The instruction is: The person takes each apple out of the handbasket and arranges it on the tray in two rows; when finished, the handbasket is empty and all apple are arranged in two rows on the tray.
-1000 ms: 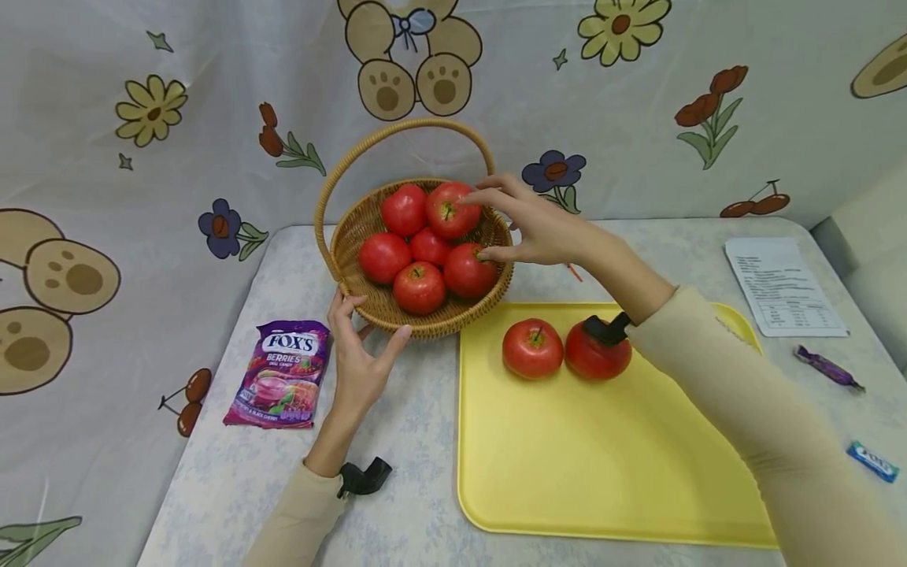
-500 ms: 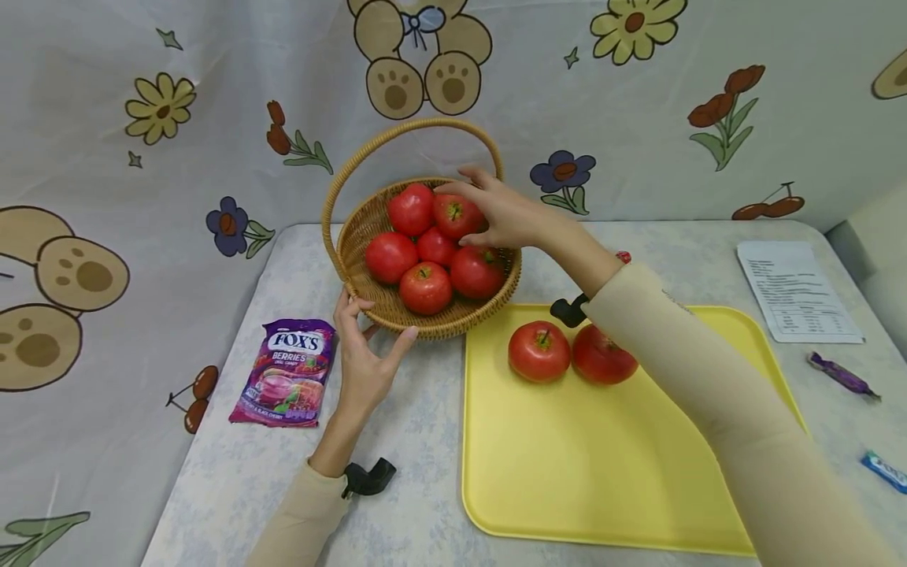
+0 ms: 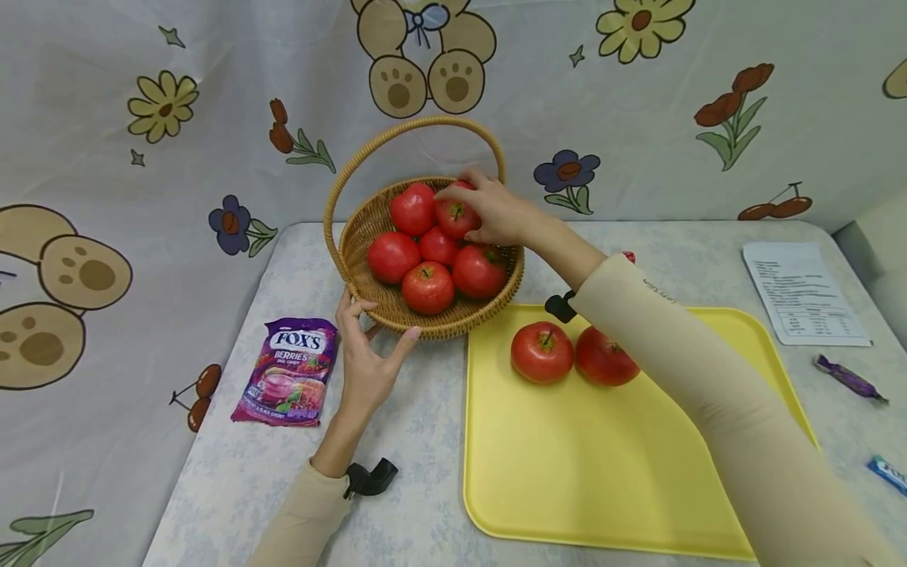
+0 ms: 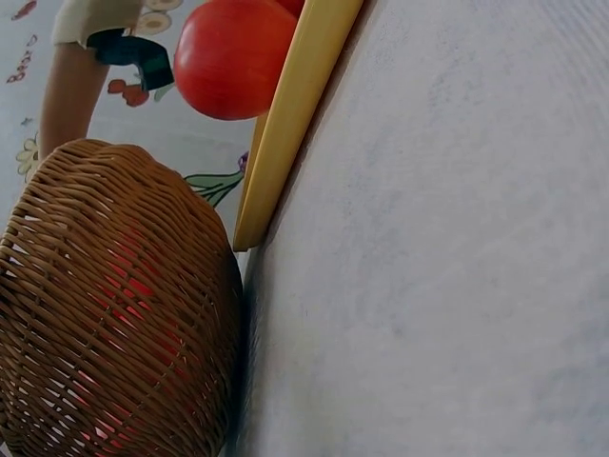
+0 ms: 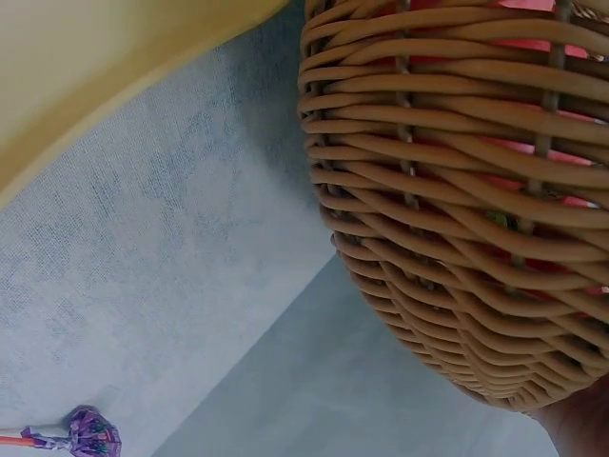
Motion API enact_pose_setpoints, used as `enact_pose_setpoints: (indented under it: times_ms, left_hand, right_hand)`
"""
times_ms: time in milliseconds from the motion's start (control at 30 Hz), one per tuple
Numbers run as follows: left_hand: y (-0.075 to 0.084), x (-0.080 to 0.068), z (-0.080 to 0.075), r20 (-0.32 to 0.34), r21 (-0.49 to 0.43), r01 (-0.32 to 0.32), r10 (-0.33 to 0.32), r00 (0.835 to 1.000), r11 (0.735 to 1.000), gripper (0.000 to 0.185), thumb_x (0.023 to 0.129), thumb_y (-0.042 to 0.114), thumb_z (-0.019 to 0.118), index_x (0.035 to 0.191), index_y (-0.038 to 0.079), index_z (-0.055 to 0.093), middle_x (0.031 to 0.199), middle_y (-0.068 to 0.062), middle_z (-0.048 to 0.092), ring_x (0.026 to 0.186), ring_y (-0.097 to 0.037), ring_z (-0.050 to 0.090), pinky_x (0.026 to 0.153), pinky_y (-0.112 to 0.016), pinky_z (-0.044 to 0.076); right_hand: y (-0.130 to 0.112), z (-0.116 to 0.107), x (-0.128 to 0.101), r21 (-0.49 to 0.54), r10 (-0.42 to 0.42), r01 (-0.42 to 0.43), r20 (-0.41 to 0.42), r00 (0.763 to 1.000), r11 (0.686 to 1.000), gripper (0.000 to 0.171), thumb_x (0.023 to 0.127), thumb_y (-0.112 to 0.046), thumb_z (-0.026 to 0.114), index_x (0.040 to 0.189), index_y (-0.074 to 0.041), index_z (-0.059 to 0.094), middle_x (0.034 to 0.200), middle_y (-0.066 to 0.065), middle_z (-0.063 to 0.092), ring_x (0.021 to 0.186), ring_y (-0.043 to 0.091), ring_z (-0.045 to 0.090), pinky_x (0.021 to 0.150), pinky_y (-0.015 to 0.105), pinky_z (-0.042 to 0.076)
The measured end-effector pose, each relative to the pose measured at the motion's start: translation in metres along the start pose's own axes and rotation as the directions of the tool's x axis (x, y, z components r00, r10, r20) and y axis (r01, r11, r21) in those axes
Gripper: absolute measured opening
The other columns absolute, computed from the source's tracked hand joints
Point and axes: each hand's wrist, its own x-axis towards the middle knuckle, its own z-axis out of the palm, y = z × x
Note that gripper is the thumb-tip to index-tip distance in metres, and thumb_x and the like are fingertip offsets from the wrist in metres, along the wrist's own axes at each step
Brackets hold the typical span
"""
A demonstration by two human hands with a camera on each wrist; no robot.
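A wicker basket [image 3: 375, 303] with a tall handle holds several red apples, and its weave fills much of both wrist views. My left hand [image 3: 367, 370] holds the basket's near left rim, fingertips on the edge and thumb against the front below it. Inside the basket, my right hand [image 3: 499, 211] grips the apple [image 3: 457, 214] at the back right, fingers over its top and thumb at its lower right side. The other apples in the basket, such as the front one [image 3: 428, 288], lie around it. The left wrist view does not show my left fingers.
Two apples, one of them [image 3: 542, 352] fully visible, sit on a yellow tray [image 3: 567, 488]. A purple candy bag [image 3: 289, 374] lies left. Right are a printed sheet [image 3: 804, 291], a purple-wrapped candy [image 3: 850, 379] and a blue one [image 3: 887, 474]. A lollipop [image 5: 93, 433] lies behind the tray.
My right hand has moved left over the basket, and its fingers have closed round the back right apple. My left hand stays at the rim. The whole view has shifted slightly.
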Motion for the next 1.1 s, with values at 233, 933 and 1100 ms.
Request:
enact_pose_setpoints:
  times_ms: [233,933,1100]
  left_hand:
    - [0.003,-0.001,0.0,0.003,0.006,0.013,-0.013,1.0,1.0,0.059,0.084,0.006,0.074,0.122,-0.011,0.033,0.158,-0.029,0.002,0.146,-0.044,0.016,0.102,-0.06,0.04]
    - [0.002,-0.001,-0.001,0.005,0.004,0.003,-0.003,1.0,1.0,0.058,0.084,0.006,0.074,0.121,-0.011,0.033,0.158,-0.03,0.002,0.146,-0.046,0.017,0.102,-0.06,0.04]
    - [0.002,-0.002,-0.001,0.007,0.01,0.005,-0.006,1.0,1.0,0.058,0.084,0.007,0.074,0.121,-0.01,0.033,0.158,-0.03,0.002,0.145,-0.046,0.017,0.102,-0.061,0.04]
  right_hand:
    - [0.002,0.001,-0.003,-0.014,-0.039,0.039,-0.031,0.999,0.999,0.061,0.08,-0.014,0.08,0.135,-0.019,0.053,0.138,0.02,0.038,0.122,0.044,0.041,0.099,0.056,0.043]
    - [-0.007,-0.003,-0.023,0.048,-0.085,0.091,-0.111,0.99,0.995,0.061,0.078,-0.016,0.082,0.133,-0.022,0.056,0.135,0.015,0.044,0.121,0.035,0.044,0.101,0.051,0.041]
    - [-0.009,-0.008,-0.034,0.06,-0.108,0.118,-0.145,0.983,0.991,0.062,0.078,-0.018,0.083,0.133,-0.023,0.056,0.136,0.014,0.044,0.122,0.035,0.044,0.1,0.052,0.042]
